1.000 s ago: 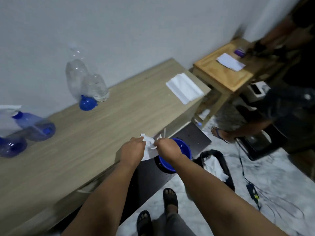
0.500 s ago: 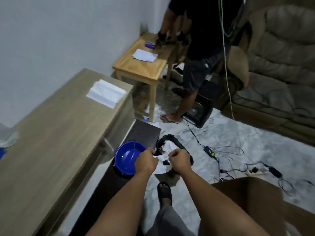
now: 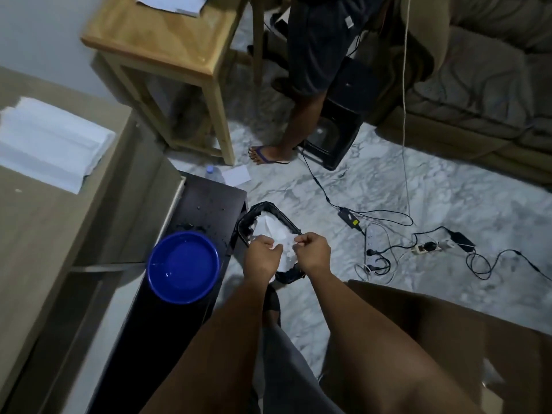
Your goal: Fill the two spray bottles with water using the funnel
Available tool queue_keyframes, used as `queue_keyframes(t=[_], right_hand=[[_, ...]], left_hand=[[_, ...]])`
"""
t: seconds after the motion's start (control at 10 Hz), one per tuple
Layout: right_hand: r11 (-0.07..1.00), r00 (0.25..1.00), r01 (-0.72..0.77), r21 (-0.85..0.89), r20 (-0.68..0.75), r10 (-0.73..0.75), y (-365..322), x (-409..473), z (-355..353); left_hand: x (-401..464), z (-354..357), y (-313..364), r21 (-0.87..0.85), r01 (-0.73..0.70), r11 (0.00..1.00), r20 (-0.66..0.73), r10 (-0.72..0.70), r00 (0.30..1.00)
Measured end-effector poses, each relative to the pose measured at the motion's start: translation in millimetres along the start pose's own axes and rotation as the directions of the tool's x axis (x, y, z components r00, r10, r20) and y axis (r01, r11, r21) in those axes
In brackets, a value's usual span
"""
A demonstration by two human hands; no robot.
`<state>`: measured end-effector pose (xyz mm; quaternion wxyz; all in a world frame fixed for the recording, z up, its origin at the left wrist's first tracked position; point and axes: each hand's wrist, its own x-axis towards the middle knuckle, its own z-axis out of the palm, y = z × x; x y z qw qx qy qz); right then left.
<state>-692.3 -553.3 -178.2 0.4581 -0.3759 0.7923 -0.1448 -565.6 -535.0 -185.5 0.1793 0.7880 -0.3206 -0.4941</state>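
My left hand (image 3: 261, 258) and my right hand (image 3: 313, 252) are both closed on a crumpled white tissue (image 3: 285, 251), held right over a small black-lined waste bin (image 3: 248, 222) on the floor. The bin holds more white paper. A blue bowl (image 3: 183, 265) with water sits on a low dark bench (image 3: 209, 201), just left of my hands. Water drops lie on the bench beyond the bowl. The spray bottles and the funnel are out of view.
A stack of white tissues (image 3: 50, 141) lies on the long wooden table (image 3: 38, 222) at left. A small wooden side table (image 3: 167, 40) stands beyond. Another person's leg (image 3: 298, 121), cables and a power strip (image 3: 424, 248), a cardboard box (image 3: 448, 339) and a sofa (image 3: 484, 85) surround the floor.
My view has swung right and down, away from the table with the bottles. Both hands carried the tissue from the table edge, past the blue bowl, to above the waste bin.
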Motion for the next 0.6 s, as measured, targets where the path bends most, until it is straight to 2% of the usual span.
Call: queue_keyframes(t=[0.2, 0.3, 0.4, 0.5, 0.6], right_hand=[[0.998, 0.99, -0.056, 0.011, 0.13, 0.054, 0, 51, 10], [0.997, 0.985, -0.074, 0.007, 0.16, 0.072, 3, 60, 17], [0.995, 0.984, -0.048, -0.083, 0.17, 0.062, 5, 56, 18], [0.958, 0.975, 0.071, -0.279, 0.223, -0.007, 3, 37, 16], [0.915, 0.955, 0.158, -0.37, 0.292, -0.047, -8, 11, 16]], left_hand=[[36, 25, 4, -0.036, 0.019, 0.999, 0.132, -0.014, 0.991], [41, 31, 0, -0.012, 0.05, 0.999, 0.154, -0.047, 0.987], [39, 26, -1, 0.012, 0.034, 0.999, 0.154, -0.035, 0.987], [28, 6, -2, 0.067, 0.025, 0.997, 0.145, -0.035, 0.989], [15, -19, -3, 0.154, -0.026, 0.988, 0.12, 0.007, 0.993]])
